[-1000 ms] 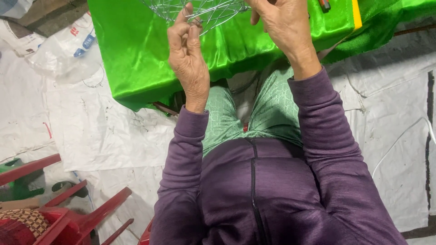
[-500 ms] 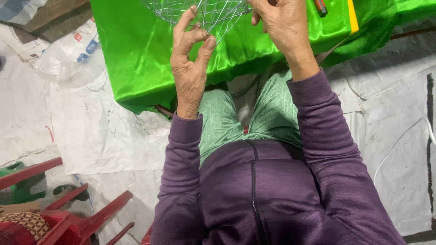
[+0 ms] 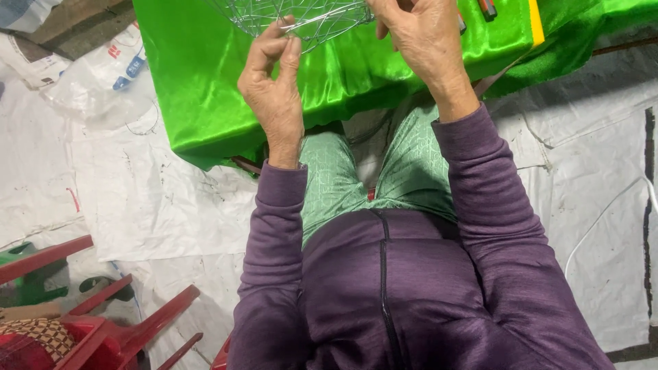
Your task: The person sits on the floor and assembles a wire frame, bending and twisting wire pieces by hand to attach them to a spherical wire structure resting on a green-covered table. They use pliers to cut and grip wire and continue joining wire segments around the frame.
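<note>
The left hand [image 3: 274, 96] has closed up since a moment ago: fingers that were spread are now pinching together at a strand of the wire frame [image 3: 295, 17], thumb meeting fingertips on the rim. The right hand [image 3: 421, 48] is staying clamped on the frame's right side, at the top centre of the frame. So the wirework is being worked strand by strand. Underneath it is lying the green satin cloth [image 3: 205, 89]; a clear plastic bag [image 3: 103, 82] is sitting upper left, red chairs [image 3: 103, 329] lower left.
</note>
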